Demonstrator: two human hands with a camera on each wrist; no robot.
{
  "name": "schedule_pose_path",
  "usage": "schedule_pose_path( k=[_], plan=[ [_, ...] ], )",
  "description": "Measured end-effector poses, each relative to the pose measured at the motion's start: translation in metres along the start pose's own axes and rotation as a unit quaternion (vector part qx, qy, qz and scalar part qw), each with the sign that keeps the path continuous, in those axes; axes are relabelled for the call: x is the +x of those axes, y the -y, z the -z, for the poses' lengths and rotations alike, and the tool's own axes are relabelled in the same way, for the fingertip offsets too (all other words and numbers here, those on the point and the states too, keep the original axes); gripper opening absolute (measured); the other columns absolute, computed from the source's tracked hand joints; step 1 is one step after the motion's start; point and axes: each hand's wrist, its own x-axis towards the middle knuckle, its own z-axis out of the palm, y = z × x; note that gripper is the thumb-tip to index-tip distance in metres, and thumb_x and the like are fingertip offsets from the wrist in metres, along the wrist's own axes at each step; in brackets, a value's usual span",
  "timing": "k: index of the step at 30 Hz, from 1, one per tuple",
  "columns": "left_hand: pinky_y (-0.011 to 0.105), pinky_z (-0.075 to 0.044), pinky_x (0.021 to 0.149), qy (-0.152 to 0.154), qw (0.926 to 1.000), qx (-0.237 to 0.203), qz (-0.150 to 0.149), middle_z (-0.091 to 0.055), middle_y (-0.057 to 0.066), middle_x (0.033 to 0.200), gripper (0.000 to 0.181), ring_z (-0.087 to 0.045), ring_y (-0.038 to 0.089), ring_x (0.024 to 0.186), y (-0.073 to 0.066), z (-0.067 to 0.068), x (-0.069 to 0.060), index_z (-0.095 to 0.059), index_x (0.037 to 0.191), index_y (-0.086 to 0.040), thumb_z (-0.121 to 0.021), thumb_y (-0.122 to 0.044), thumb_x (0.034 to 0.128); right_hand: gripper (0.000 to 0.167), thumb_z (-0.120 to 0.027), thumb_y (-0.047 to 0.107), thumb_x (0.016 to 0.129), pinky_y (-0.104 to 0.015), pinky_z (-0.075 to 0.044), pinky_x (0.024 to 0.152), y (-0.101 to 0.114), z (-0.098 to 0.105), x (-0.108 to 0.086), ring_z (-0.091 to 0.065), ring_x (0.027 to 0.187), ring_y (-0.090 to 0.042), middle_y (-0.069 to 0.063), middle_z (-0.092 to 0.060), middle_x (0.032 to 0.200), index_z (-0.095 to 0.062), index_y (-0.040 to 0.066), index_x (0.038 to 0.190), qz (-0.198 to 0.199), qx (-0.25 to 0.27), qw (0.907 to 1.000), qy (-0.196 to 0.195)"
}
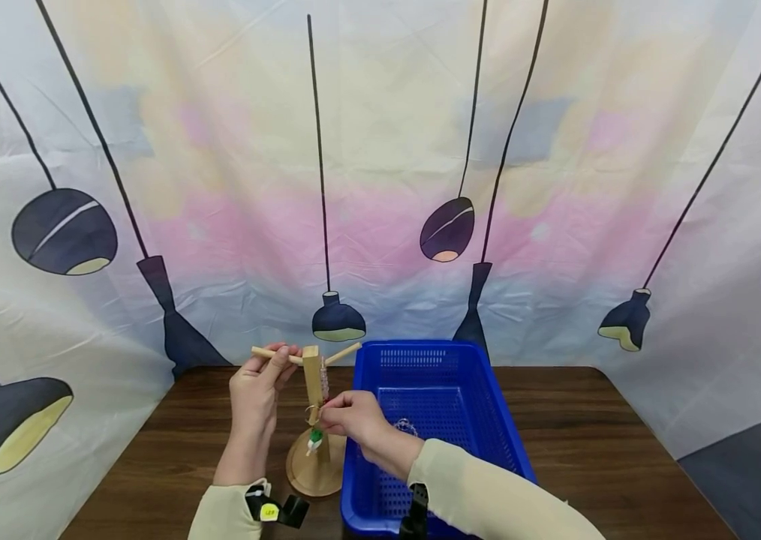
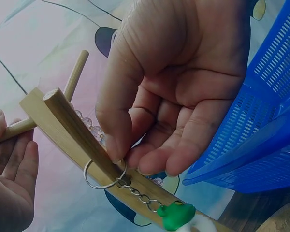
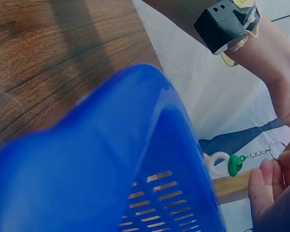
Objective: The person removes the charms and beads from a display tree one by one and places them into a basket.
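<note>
A wooden stand [image 1: 313, 375] with pegs on its post and a round base stands left of the basket. My left hand [image 1: 255, 397] grips one of its upper pegs between thumb and fingers. My right hand [image 1: 362, 424] pinches the metal ring of a keychain [image 2: 175, 216]. In the left wrist view the ring encircles a lower peg [image 2: 82, 135]. From it hang a short chain and a green charm [image 3: 235, 165] with a white part. A clear beaded bracelet [image 1: 325, 381] hangs on the stand, partly hidden behind the post in the left wrist view.
A blue plastic basket [image 1: 421, 344] with slotted walls stands right beside the stand, under my right forearm. Inside it lies a clear beaded item [image 1: 405, 426]. The dark wooden table [image 1: 576, 435] ends at a printed cloth backdrop [image 1: 380, 187].
</note>
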Motion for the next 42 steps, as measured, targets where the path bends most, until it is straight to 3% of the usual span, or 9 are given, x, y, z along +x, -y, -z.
schedule_pose_path(
  k=[23, 33, 42],
  plan=[
    [0.016, -0.063, 0.075, 0.001, 0.9999, 0.007, 0.007, -0.077, -0.006, 0.079, 0.017, -0.075, 0.002, 0.077, -0.003, -0.001, -0.004, -0.075, 0.089, -0.014, -0.066, -0.003, 0.0987, 0.013, -0.068, -0.002, 0.084, -0.036, -0.067, 0.081, 0.005, 0.002, -0.011, -0.068, 0.071, -0.009, -0.006, -0.073, 0.083, -0.073, -0.009, 0.094, 0.025, -0.01, 0.9993, 0.025],
    [0.016, -0.063, 0.075, 0.001, 0.999, 0.036, -0.026, -0.077, -0.009, 0.078, 0.015, -0.075, 0.001, 0.077, 0.0, 0.001, -0.002, -0.073, 0.089, -0.014, -0.067, -0.005, 0.0983, 0.014, -0.068, -0.001, 0.083, -0.034, -0.067, 0.079, 0.007, 0.003, -0.016, -0.067, 0.071, -0.008, -0.004, -0.072, 0.081, -0.073, -0.008, 0.094, 0.034, -0.016, 0.9989, 0.029],
    [0.016, -0.063, 0.075, -0.009, 0.9991, 0.039, -0.016, -0.077, -0.009, 0.076, 0.02, -0.075, 0.001, 0.075, 0.001, 0.0, 0.0, -0.072, 0.083, -0.017, -0.068, -0.005, 0.098, 0.015, -0.068, -0.001, 0.084, -0.036, -0.067, 0.08, 0.01, 0.004, -0.022, -0.065, 0.069, -0.005, -0.008, -0.075, 0.084, -0.072, -0.011, 0.095, 0.056, -0.022, 0.9973, 0.042]
  ],
)
